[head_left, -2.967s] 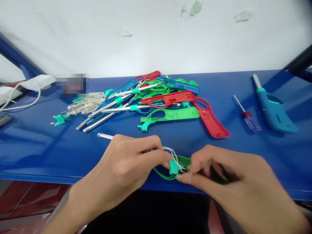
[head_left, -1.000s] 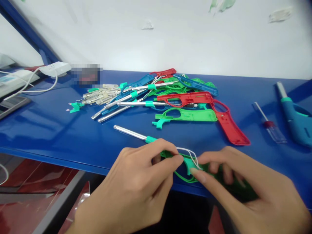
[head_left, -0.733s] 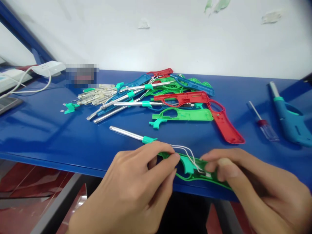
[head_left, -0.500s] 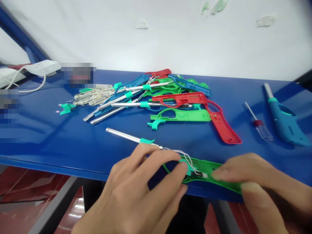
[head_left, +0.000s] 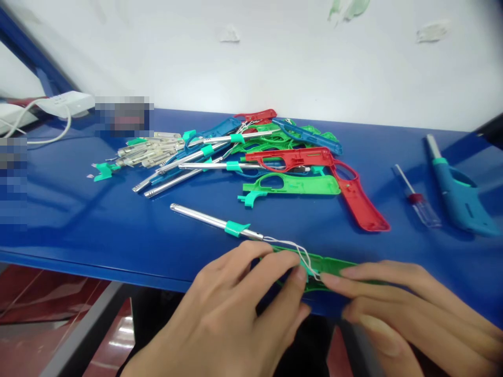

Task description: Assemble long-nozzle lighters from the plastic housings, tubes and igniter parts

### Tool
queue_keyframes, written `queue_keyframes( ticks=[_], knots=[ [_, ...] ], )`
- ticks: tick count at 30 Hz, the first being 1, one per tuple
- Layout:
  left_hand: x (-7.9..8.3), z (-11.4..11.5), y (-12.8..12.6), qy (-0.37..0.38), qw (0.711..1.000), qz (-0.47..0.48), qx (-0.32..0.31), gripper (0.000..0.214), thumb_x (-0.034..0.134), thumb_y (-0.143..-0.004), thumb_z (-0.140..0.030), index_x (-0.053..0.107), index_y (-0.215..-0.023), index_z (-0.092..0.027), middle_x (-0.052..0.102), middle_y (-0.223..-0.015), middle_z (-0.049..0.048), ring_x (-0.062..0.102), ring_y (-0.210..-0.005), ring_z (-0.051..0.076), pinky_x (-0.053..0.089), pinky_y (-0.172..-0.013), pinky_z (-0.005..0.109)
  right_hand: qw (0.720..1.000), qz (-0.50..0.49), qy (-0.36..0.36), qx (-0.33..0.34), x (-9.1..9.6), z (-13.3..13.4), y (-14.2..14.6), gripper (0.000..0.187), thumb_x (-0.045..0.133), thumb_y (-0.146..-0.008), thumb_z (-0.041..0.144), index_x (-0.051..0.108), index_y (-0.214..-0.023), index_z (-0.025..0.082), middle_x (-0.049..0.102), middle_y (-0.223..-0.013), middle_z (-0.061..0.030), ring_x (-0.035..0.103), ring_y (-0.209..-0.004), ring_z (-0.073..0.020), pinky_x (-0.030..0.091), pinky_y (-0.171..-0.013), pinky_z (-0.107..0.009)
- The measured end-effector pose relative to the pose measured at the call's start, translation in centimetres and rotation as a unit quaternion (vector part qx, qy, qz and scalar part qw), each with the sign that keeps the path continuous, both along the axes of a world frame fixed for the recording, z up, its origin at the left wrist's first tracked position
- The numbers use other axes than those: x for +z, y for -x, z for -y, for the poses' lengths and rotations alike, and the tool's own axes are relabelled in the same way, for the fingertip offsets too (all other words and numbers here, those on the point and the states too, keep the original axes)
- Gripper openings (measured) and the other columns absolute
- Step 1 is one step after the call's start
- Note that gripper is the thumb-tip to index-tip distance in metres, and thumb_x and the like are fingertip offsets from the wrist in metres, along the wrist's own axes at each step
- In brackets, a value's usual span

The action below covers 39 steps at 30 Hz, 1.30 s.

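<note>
A green plastic lighter shell [head_left: 332,266] lies at the near edge of the blue table [head_left: 78,220], with a metal tube [head_left: 204,219], a teal collar and thin white wires [head_left: 298,250] at its front. My left hand [head_left: 239,314] lies over the shell's front end, fingertips pressed together at the wires. My right hand [head_left: 396,309] grips the shell's rear with its fingers laid along it. The shell's middle is hidden under my fingers.
A pile of red, green and blue lighter shells [head_left: 294,157] with metal tubes [head_left: 173,175] lies mid-table. A small red-handled screwdriver [head_left: 418,198] and an assembled blue lighter [head_left: 458,191] lie at the right. A white power strip [head_left: 65,103] sits far left.
The green shell has been lowered flat onto the table edge, and the tube now sticks out to the left. Both hands dropped toward the near edge, fingers flattening over the shell.
</note>
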State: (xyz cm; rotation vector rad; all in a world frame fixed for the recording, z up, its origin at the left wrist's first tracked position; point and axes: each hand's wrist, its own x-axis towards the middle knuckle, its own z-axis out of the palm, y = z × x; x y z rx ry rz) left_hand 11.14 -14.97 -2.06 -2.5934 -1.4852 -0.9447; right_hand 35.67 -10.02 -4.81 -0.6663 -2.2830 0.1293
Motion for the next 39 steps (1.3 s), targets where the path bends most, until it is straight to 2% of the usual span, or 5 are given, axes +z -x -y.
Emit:
queue_keyframes(
  ticks=[8,25,30,33,39],
  knots=[
    [-0.5,-0.2,-0.1,0.022,0.999,0.043,-0.004,0.02,0.06,-0.105,-0.017,0.078,-0.113,-0.022,0.077,-0.115,0.0,0.069,-0.109,0.015,0.055,-0.104,0.028,1.0,0.017,-0.002,-0.015,0.6,0.6,1.5,0.017,0.06,-0.091,0.007,0.067,-0.093,0.023,0.081,-0.092,0.005,0.074,-0.091,-0.0135,0.053,-0.091,-0.03],
    [-0.8,0.4,-0.1,-0.025,0.989,0.147,-0.001,0.015,0.07,-0.099,-0.012,0.077,-0.111,-0.017,0.08,-0.112,-0.0009,0.072,-0.105,0.01,0.055,-0.105,0.018,0.999,-0.015,0.024,-0.015,-0.1,0.1,0.5,0.017,0.06,-0.095,0.014,0.07,-0.1,0.027,0.08,-0.099,0.0023,0.074,-0.098,-0.0139,0.057,-0.09,-0.025],
    [0.1,0.2,2.5,-0.061,0.986,0.136,0.08,0.031,0.063,-0.093,0.002,0.075,-0.112,-0.019,0.077,-0.113,0.0018,0.067,-0.11,0.016,0.056,-0.101,0.031,0.997,-0.047,0.026,-0.046,-0.7,0.2,0.8,0.021,0.067,-0.093,0.017,0.072,-0.11,0.027,0.074,-0.116,-0.0005,0.07,-0.108,-0.016,0.057,-0.086,-0.025],
    [-0.1,-0.7,4.1,-0.012,0.994,0.061,0.09,0.033,0.063,-0.098,-0.006,0.071,-0.126,-0.023,0.072,-0.129,0.0033,0.059,-0.125,0.021,0.049,-0.109,0.041,0.988,-0.08,0.06,-0.119,-0.3,0.3,2.3,0.019,0.067,-0.097,0.024,0.071,-0.115,0.029,0.072,-0.119,0.0012,0.069,-0.11,-0.0162,0.054,-0.093,-0.027],
    [-0.6,-1.5,4.8,0.04,0.996,0.037,0.077,0.024,0.061,-0.106,-0.012,0.069,-0.123,-0.027,0.072,-0.117,0.0001,0.059,-0.114,0.02,0.046,-0.103,0.042,0.993,0.005,0.047,-0.104,-0.1,-0.3,3.3,0.028,0.066,-0.102,0.037,0.067,-0.129,0.032,0.078,-0.115,0.0045,0.074,-0.1,-0.0153,0.058,-0.091,-0.026]
  ],
)
